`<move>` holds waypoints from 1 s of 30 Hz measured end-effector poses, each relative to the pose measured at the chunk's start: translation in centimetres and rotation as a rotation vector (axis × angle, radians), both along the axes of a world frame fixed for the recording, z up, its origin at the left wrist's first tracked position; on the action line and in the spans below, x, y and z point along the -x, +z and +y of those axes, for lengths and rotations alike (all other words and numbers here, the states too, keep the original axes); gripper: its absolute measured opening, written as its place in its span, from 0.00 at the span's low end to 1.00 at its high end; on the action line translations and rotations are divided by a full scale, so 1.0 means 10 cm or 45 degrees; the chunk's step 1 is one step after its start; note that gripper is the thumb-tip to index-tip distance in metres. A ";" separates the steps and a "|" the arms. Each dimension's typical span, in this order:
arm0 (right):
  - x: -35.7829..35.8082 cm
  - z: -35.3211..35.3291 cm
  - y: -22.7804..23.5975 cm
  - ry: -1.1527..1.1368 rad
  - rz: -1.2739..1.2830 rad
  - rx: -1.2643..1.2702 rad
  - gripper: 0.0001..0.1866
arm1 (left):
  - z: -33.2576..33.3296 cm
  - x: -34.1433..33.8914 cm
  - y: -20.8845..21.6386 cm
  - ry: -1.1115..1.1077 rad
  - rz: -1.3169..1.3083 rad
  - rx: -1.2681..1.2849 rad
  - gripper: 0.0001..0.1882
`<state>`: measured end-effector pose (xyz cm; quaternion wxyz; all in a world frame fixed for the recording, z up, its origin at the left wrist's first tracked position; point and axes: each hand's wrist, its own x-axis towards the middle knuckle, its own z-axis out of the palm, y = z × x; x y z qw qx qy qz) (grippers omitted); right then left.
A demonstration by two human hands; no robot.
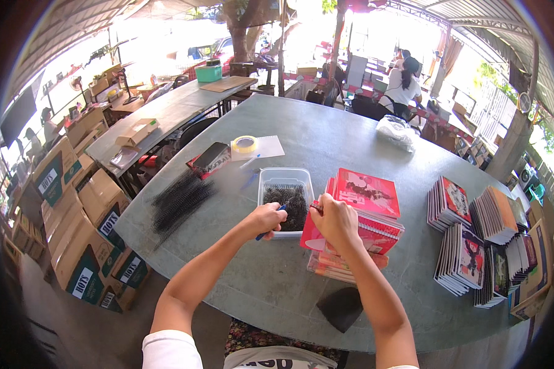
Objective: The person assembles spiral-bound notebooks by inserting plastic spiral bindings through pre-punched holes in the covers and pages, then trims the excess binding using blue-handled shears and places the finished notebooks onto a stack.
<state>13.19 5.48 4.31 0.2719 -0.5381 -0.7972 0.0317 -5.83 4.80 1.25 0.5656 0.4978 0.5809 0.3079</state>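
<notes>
My left hand (266,221) is closed around a slim blue tool (282,208) whose ends stick out of the fist; its exact kind is hidden. It is at the near left side of a clear plastic tub (265,176) full of small black wire pieces (289,197). My right hand (337,220) is closed at the upper edge of a red notebook (313,237), beside the tub's right wall; the fingertips are partly hidden. Just beyond that hand rises a stack of red spiral notebooks (368,192), with more orange-red ones underneath.
Black wire spirals (181,200) lie left of the tub, near a yellow tape roll (245,144) and a dark phone-like block (213,156). Notebook stacks (458,258) stand on the right. A black flat piece (340,309) lies near the front edge. Cartons (83,258) are piled left; people (403,85) sit behind.
</notes>
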 end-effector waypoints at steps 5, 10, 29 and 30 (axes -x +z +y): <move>-0.01 -0.03 0.05 0.040 -0.028 0.042 0.14 | 0.02 0.02 0.04 -0.174 -0.556 0.250 0.11; -0.04 0.00 0.01 0.025 -0.041 0.020 0.14 | -0.14 -0.06 0.14 -0.464 -0.841 0.439 0.20; -0.23 -0.22 0.04 0.242 -0.050 0.011 0.10 | -0.44 -0.30 -0.05 -0.269 0.613 -0.711 0.20; -0.40 -0.37 0.11 0.304 -0.096 -0.040 0.11 | -0.51 -0.25 0.00 -0.369 0.617 -0.482 0.22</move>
